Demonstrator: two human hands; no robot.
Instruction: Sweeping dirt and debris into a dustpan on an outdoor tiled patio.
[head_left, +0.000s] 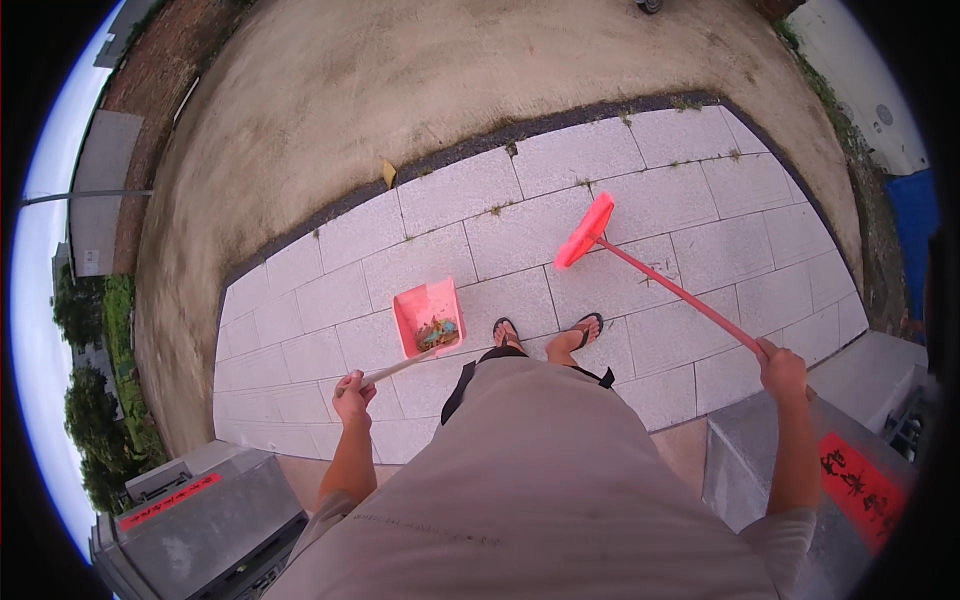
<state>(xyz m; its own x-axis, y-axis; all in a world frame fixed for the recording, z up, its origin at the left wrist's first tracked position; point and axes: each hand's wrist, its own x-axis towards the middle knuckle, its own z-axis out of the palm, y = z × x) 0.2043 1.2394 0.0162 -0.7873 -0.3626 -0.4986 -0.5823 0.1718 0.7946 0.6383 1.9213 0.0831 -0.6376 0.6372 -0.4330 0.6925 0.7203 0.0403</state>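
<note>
My left hand (354, 397) grips the end of a pale stick handle (394, 369) that belongs to a pink plastic dustpan (409, 307). Inside the pan lies a small heap of debris (436, 334), brown bits with something bluish-green among them. My right hand (783, 371) is closed around the red handle (682, 295) of a broom. Its pink-red head (586, 231) is on the pale paving slabs, ahead of my feet and to the right of the dustpan. A few thin scraps (658, 271) are on the slab beside the broom handle.
Pale paving slabs (510, 307) run to a dark edging strip (450, 161), with bare concrete ground beyond. A yellow leaf-like piece (388, 173) rests at that edge. Grey blocks with red paper strips (862, 487) flank me. My sandalled feet (583, 331) stand on the slabs.
</note>
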